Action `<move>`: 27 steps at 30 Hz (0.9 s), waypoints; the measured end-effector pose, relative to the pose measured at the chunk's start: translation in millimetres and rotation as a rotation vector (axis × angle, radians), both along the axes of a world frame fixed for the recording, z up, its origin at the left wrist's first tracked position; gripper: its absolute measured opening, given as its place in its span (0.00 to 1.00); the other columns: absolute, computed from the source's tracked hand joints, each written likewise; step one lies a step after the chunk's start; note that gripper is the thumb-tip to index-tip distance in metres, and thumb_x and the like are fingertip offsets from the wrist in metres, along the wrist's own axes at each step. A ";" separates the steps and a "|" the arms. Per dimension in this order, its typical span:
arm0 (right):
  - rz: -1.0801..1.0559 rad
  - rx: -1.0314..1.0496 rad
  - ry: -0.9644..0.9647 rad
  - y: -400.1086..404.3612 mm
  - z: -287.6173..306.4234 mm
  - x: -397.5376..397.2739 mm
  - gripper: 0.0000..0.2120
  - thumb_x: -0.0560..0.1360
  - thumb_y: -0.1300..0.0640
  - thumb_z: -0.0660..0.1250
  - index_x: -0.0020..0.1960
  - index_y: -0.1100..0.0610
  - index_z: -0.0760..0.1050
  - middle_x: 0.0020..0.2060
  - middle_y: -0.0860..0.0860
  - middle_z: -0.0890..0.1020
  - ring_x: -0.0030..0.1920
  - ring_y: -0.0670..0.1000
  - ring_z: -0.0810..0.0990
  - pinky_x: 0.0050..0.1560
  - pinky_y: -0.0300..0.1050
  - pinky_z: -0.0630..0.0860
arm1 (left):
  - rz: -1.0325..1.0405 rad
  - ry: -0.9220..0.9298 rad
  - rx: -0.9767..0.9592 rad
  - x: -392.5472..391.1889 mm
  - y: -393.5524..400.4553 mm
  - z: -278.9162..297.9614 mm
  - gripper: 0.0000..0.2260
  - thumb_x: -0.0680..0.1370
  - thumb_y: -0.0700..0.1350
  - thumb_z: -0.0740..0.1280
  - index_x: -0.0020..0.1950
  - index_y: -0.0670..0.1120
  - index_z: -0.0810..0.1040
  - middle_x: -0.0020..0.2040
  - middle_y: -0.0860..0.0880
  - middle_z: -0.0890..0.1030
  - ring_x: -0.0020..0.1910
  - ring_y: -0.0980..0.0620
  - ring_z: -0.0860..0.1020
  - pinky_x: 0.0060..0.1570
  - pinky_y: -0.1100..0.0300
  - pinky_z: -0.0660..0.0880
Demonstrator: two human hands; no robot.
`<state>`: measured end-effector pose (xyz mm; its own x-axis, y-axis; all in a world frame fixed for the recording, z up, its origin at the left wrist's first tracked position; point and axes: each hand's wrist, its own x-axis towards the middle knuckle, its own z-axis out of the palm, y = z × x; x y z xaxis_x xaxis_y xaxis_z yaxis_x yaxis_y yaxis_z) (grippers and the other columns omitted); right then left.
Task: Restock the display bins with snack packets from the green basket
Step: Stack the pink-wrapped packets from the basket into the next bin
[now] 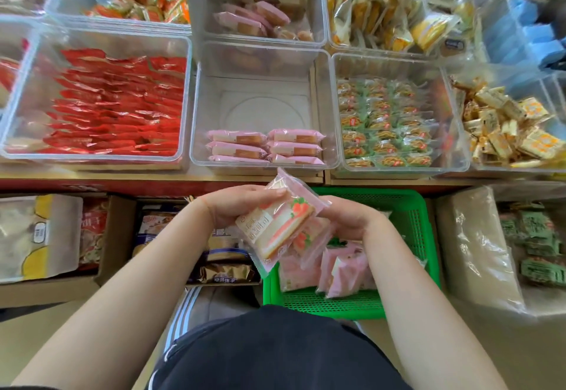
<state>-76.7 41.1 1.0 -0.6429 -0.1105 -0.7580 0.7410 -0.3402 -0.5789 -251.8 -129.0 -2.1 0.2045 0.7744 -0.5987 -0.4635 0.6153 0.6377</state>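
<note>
where clear bins (333, 108) crowd shelving, cardboard boxes (116, 236) sit below.

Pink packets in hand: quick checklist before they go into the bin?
1. Left hand grips pink packets: ok.
2. Right hand grips the same stack: ok.
3. Middle bin has bare floor behind its front rows: ok.
4. Bin contents match, pink packets: ok.
5. Count in hand: cannot tell, overlapping.
6. Green basket holds more packets: ok.
</note>
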 end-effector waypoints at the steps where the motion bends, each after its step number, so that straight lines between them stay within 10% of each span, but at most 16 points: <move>1: 0.043 0.036 0.006 -1.2 7.7 -7.1 0.17 0.79 0.55 0.66 0.66 0.61 0.75 0.56 0.57 0.83 0.57 0.58 0.82 0.57 0.55 0.80 | -0.032 0.002 0.010 -5.7 0.0 4.0 0.28 0.72 0.62 0.71 0.62 0.42 0.76 0.53 0.45 0.83 0.48 0.48 0.83 0.47 0.57 0.81; 4: 0.049 0.106 0.037 2.3 25.0 -27.1 0.15 0.77 0.57 0.69 0.62 0.60 0.76 0.53 0.57 0.84 0.52 0.55 0.84 0.51 0.50 0.82 | 0.020 0.053 0.037 -20.7 -1.7 15.3 0.23 0.76 0.57 0.67 0.62 0.41 0.76 0.53 0.44 0.83 0.48 0.48 0.83 0.48 0.56 0.81; 9: -0.354 0.208 0.133 18.4 38.4 -51.1 0.19 0.74 0.54 0.71 0.61 0.60 0.74 0.54 0.57 0.84 0.55 0.57 0.84 0.60 0.57 0.79 | 0.731 0.389 -0.018 -59.7 11.4 30.5 0.11 0.80 0.51 0.66 0.51 0.43 0.81 0.46 0.46 0.85 0.44 0.48 0.83 0.48 0.51 0.81; 14: -0.723 0.415 0.242 39.7 28.9 -87.4 0.18 0.77 0.59 0.69 0.66 0.55 0.72 0.57 0.50 0.83 0.58 0.51 0.82 0.55 0.49 0.81 | 0.852 0.762 0.080 -95.0 42.1 49.8 0.07 0.80 0.52 0.66 0.51 0.49 0.78 0.46 0.52 0.83 0.46 0.53 0.83 0.44 0.53 0.82; 20: -0.393 1.119 0.326 69.5 14.6 -138.9 0.16 0.78 0.61 0.66 0.64 0.48 0.72 0.57 0.49 0.78 0.55 0.49 0.78 0.49 0.42 0.80 | 0.240 1.725 0.062 -128.0 92.0 -5.1 0.15 0.81 0.49 0.60 0.68 0.54 0.75 0.60 0.46 0.81 0.58 0.40 0.76 0.56 0.49 0.70; 27: 0.386 1.711 0.181 74.7 -19.0 -169.6 0.18 0.78 0.61 0.60 0.66 0.48 0.73 0.55 0.54 0.78 0.57 0.58 0.74 0.61 0.53 0.66 | -0.366 1.732 -0.198 -124.7 94.2 -76.2 0.16 0.80 0.50 0.55 0.65 0.55 0.73 0.63 0.44 0.77 0.63 0.41 0.72 0.62 0.46 0.63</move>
